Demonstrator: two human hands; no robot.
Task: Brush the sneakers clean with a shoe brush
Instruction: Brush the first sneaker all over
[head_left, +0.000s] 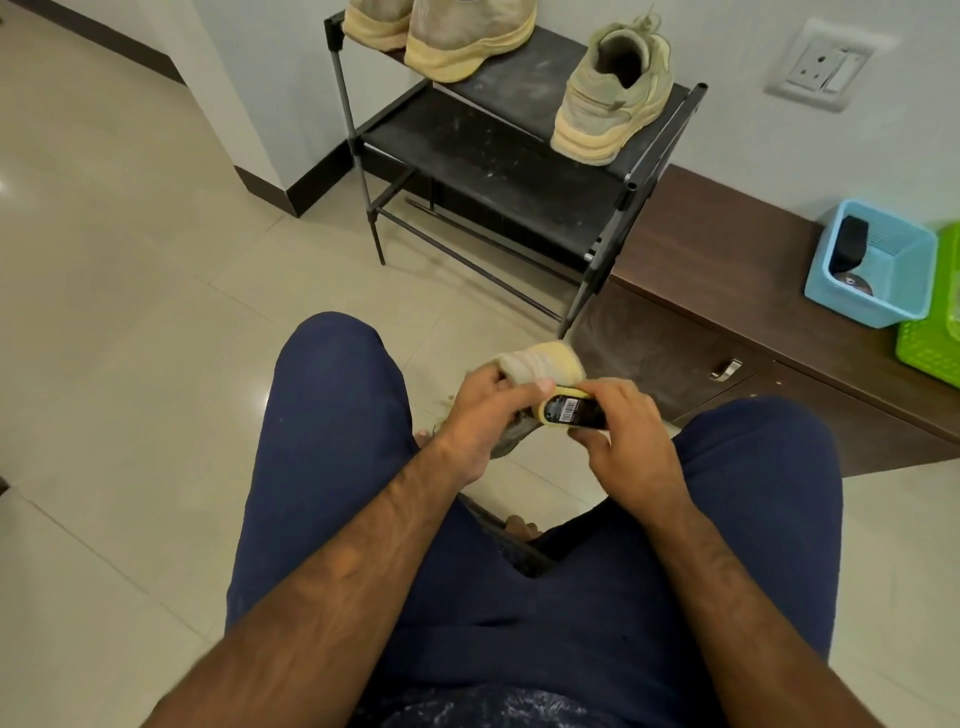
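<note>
Between the knees (332, 358), the left hand (480, 415) curls round a dusty sneaker (543, 364); the right hand (626, 441) grips the shoe brush (571, 411) against its sole edge. Far right, on the table (727, 249), a blue basket (860, 307) holds a black object (852, 244) and a round tin (852, 281).

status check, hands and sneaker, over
Left hand grips sneaker, held between the knees. Right hand grips brush, set against sneaker. Nothing in the way.

Glossy tiled floor (130, 270), dusty matt metal rack (498, 156), wood-grain cabinet (727, 270), plastic baskets (878, 291)
</note>
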